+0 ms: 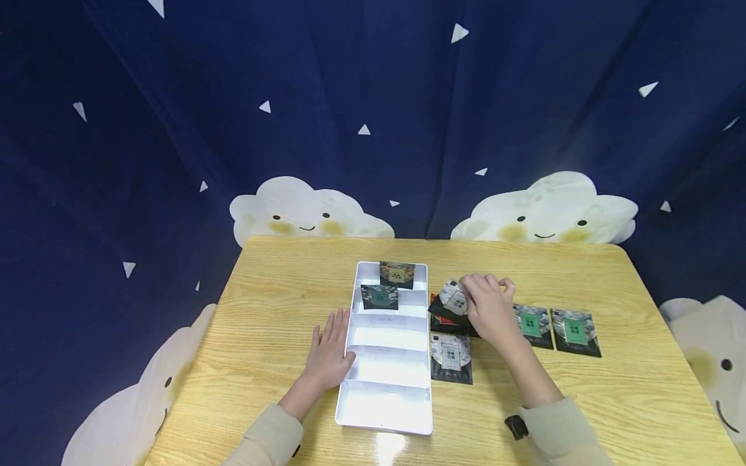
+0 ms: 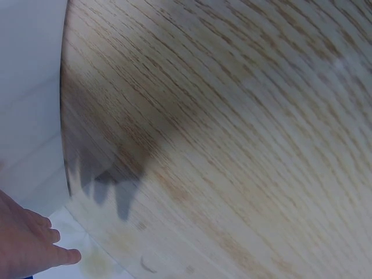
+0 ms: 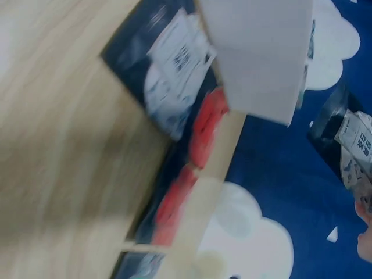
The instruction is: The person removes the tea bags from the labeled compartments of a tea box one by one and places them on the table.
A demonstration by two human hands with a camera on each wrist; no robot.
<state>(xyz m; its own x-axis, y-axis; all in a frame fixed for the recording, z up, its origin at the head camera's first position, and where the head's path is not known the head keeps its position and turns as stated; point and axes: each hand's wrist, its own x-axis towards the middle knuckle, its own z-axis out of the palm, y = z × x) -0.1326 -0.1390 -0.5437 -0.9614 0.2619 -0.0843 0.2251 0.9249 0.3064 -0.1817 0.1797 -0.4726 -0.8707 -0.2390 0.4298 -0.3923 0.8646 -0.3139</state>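
Head view: bent right fingers [image 1: 479, 285] on packet [image 1: 452, 298]

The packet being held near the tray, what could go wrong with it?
The held packet might slip, since the right grip seems to have it only by one side. If dropped, it could land on the red-and-black packet it overlaps in the head view. It might also bump the white tray close by.

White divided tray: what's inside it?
A yellow-label sachet in the farthest compartment, a green-label sachet in the next compartment. Whatever lies directly behind them is covered.
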